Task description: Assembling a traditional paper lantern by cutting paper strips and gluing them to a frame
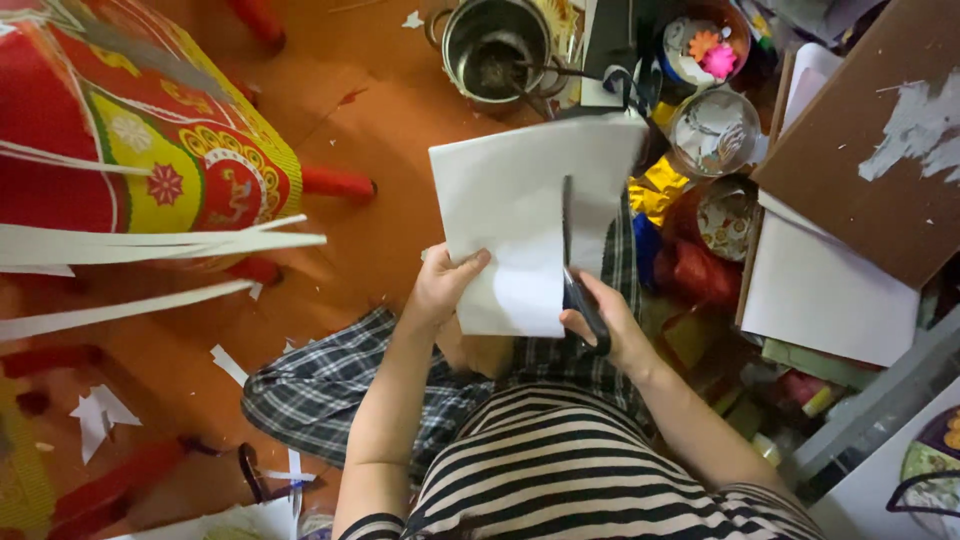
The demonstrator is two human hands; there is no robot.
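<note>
Head view: we sit on an orange floor (390, 150) (paper scraps about), left hand (445, 285) pinching a white sheet (510, 200), right hand (605, 320) gripping black scissors (572, 270).

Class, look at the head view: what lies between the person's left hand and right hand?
In the head view, the white paper sheet spans between left hand and right hand, which works black scissors up into it.

Both bare forearms reach forward from the torso and converge in front of the lap. The left hand (443, 285) is raised, thumb on top and pressed forward, fingers curled under in a pinch. The right hand (612, 325) sits a little lower and just beside it, fingers closed through dark handles, wrist bent slightly inward
</note>
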